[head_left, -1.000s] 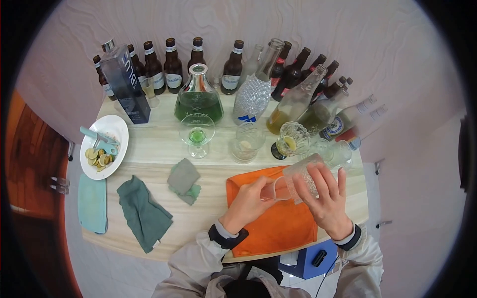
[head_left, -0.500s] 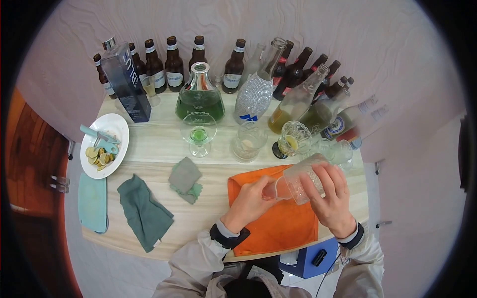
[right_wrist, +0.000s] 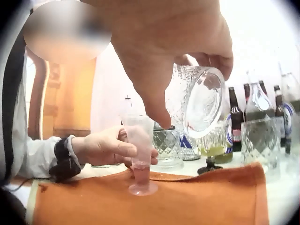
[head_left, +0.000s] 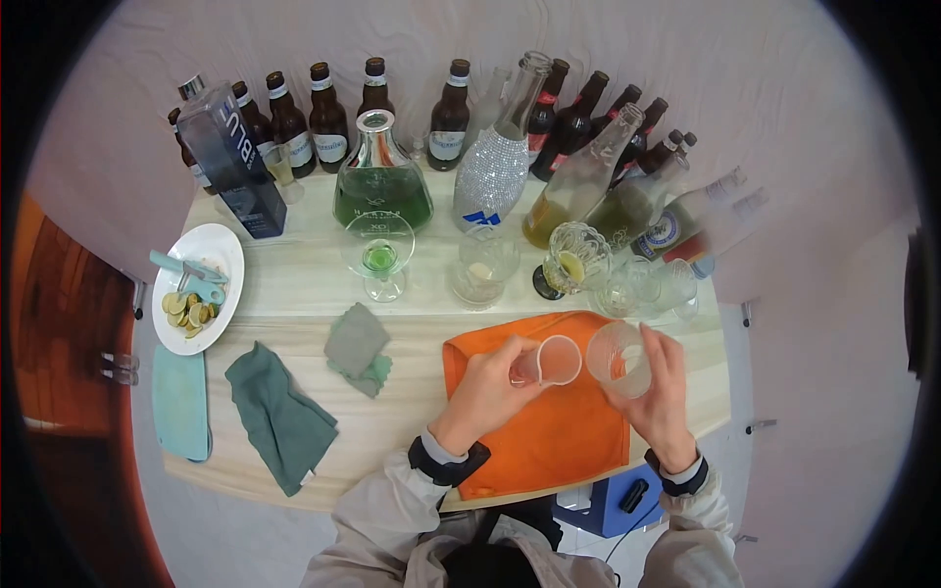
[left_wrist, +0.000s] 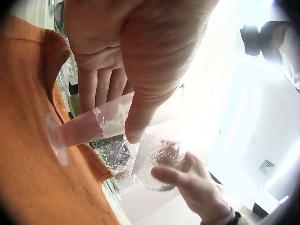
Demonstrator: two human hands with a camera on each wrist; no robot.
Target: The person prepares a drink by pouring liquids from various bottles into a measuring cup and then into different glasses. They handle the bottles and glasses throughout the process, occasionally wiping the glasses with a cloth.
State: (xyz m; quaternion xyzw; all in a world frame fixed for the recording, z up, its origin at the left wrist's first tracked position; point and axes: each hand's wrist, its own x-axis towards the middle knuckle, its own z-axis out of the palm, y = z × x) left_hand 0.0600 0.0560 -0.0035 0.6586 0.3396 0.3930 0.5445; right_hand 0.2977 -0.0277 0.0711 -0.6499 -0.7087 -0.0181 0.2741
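A small clear measuring cup (head_left: 559, 361) stands on the orange cloth (head_left: 549, 441) with a little pinkish liquid at its bottom (right_wrist: 140, 168). My left hand (head_left: 515, 370) grips its stem from the left, fingers and thumb curled round it (left_wrist: 93, 129). My right hand (head_left: 642, 367) holds a textured clear glass (head_left: 618, 358) just right of the cup, lifted off the table. The glass is tilted on its side with its open mouth facing me (right_wrist: 199, 101). It looks empty. Cup and glass are apart.
A row of brown bottles (head_left: 328, 122) and clear bottles lines the back wall. A green flask (head_left: 382, 191), a stemmed glass of green liquid (head_left: 378, 257) and several tumblers (head_left: 482, 269) stand mid-table. A white plate (head_left: 221, 250), two green cloths (head_left: 279, 416) and a teal board (head_left: 181, 402) lie left.
The right hand drew the textured glass back from over the measuring cup's mouth and moved it right. The left hand kept holding the cup on the orange cloth.
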